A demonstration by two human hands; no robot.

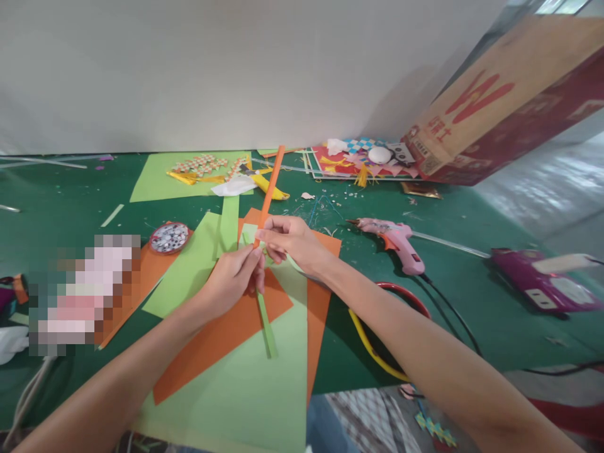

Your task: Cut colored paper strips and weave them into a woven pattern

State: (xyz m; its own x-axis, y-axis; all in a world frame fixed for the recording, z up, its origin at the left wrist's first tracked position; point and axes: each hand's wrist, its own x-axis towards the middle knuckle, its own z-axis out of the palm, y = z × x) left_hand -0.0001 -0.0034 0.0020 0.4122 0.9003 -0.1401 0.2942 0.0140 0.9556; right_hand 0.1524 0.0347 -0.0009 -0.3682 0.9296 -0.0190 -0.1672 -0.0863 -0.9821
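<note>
Both hands meet over a pile of coloured paper. My left hand (236,274) is closed, thumb and fingers pinching the lower end of an orange paper strip (272,189). Just above it, my right hand (295,242) pinches the same strip, which stands up and leans slightly right. A narrow green paper strip (267,330) hangs down from the fingers of my left hand. Where the strips meet is mostly hidden by the fingers. Beneath lie orange sheets (221,340) and a large light green sheet (245,402).
A pink glue gun (394,242) with its cord lies at right, near a purple power strip (542,283). Yellow-handled pliers (274,187), a round container (170,238) and woven paper pieces (202,165) lie around. A paper bag (500,107) stands back right; a pixelated object (89,296) lies left.
</note>
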